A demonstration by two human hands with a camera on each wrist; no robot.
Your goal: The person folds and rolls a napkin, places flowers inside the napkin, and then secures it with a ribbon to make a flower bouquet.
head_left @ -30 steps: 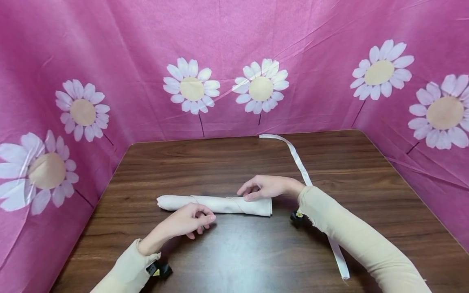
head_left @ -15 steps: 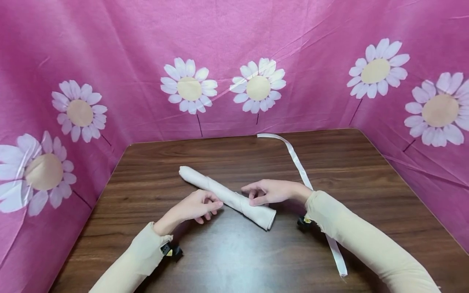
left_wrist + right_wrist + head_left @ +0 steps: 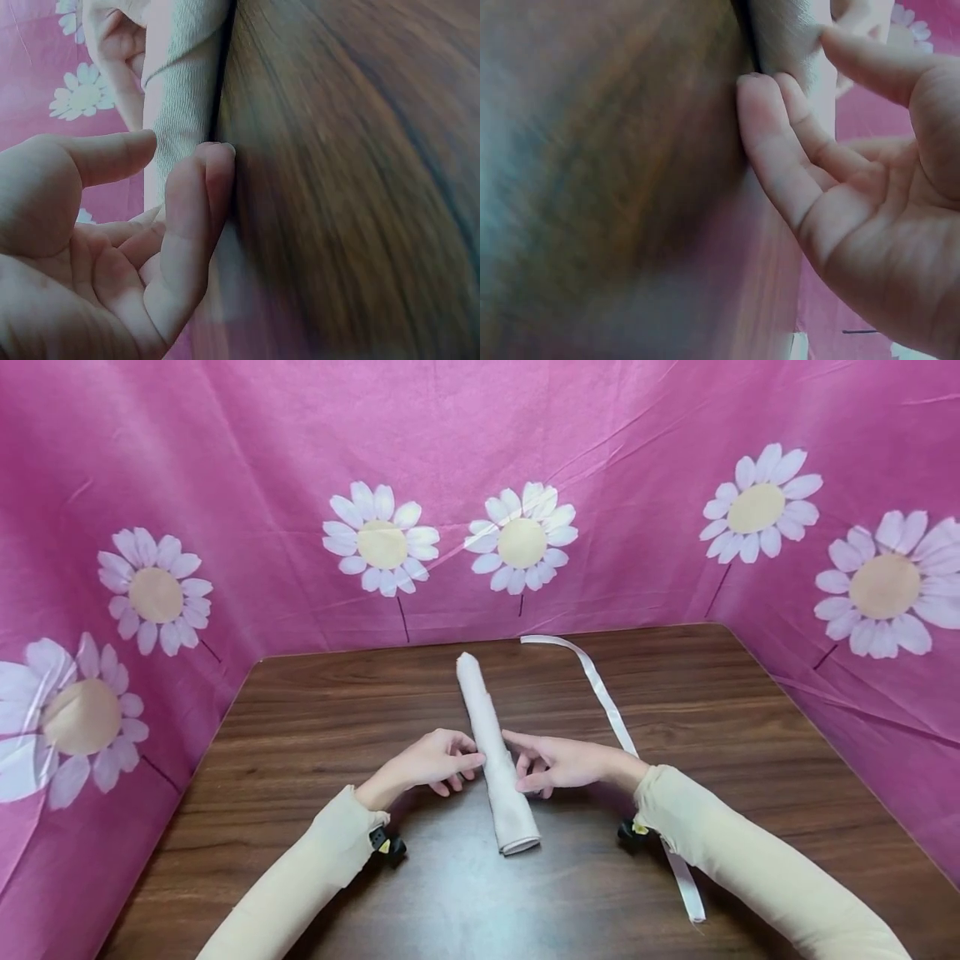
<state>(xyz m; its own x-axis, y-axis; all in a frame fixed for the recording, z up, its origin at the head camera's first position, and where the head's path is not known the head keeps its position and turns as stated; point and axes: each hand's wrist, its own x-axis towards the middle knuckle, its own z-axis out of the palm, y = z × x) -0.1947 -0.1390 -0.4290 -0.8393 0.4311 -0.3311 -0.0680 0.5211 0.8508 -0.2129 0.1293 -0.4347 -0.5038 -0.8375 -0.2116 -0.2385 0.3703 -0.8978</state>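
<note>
Lying on the brown wooden table [image 3: 337,693], the cream cloth roll [image 3: 493,752] is long and finely textured, with a slanting fold edge and a wider, layered near end. The left hand [image 3: 431,762] and the right hand [image 3: 566,762] touch its opposite sides, fingers loosely bent, thumbs apart from them. One second ago it lay crosswise; now it points toward the far edge.

No lettering is legible. The yellow marks [image 3: 386,846] on the black wrist devices [image 3: 397,850], at seven o'clock and between four and five in the head view, are too small to read.
</note>
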